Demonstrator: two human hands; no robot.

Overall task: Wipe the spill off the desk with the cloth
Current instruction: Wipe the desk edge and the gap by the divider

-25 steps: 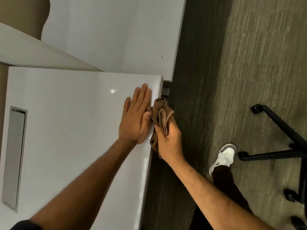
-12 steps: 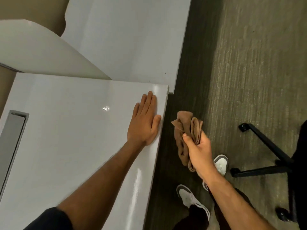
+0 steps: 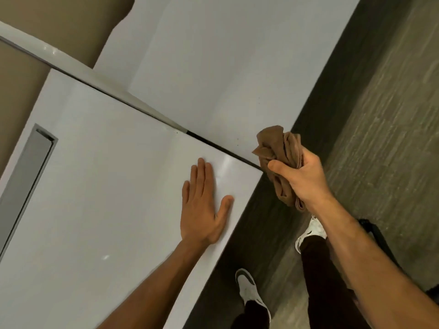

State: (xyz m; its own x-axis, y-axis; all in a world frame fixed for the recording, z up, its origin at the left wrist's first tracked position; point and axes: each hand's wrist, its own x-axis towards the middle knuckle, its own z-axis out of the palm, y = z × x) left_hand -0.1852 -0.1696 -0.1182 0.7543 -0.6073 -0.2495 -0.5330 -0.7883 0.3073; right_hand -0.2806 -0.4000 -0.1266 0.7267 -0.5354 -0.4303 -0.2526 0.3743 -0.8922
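My left hand (image 3: 202, 205) lies flat, fingers straight, on the white desk (image 3: 107, 186) near its right corner. My right hand (image 3: 301, 179) grips a bunched brown cloth (image 3: 278, 148) in the air just off the desk's right corner, over the floor. The cloth does not touch the desk top. I see no clear spill on the surface, only a small shiny spot (image 3: 105, 257) near my left forearm.
A grey cable slot (image 3: 31, 172) is set into the desk at the left. A second white desk (image 3: 225, 67) adjoins at the back across a dark gap. My white shoes (image 3: 249, 290) stand on grey carpet. A black chair base (image 3: 377, 238) sits behind my right arm.
My right hand has lifted the cloth away from the desk's right edge and now holds it higher, beside the corner. My left hand has stayed flat on the desk. The view has tilted.
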